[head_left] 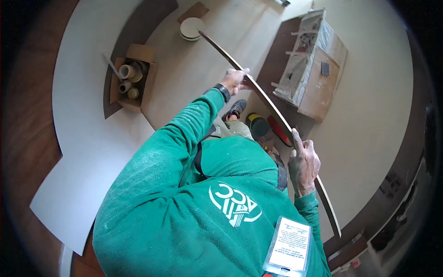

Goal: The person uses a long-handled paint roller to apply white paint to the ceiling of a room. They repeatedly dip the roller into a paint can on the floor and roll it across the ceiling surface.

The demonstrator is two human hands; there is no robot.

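A long, thin strip (272, 107), brown with a pale edge, runs slantwise from the far middle to the lower right; its material is hard to tell. My left hand (234, 81), dusted white, is closed on it in its farther half. Nearer to me, my right hand (304, 161) grips the same strip, thumb and finger along it, with the other fingers folded. The strip's near end sticks out past my right forearm. Its far end overlaps a round, pale lidded bucket (192, 28) in the picture; whether they touch I cannot tell.
An open cardboard box (148, 74) with rolls and tubes stands at the left. A large plastic- and cardboard-wrapped unit (318, 69) is at the far right. Beside my shoe (236, 109) are a dark bucket (258, 125) and a red object (279, 131). Pale sheets (92, 152) lie left.
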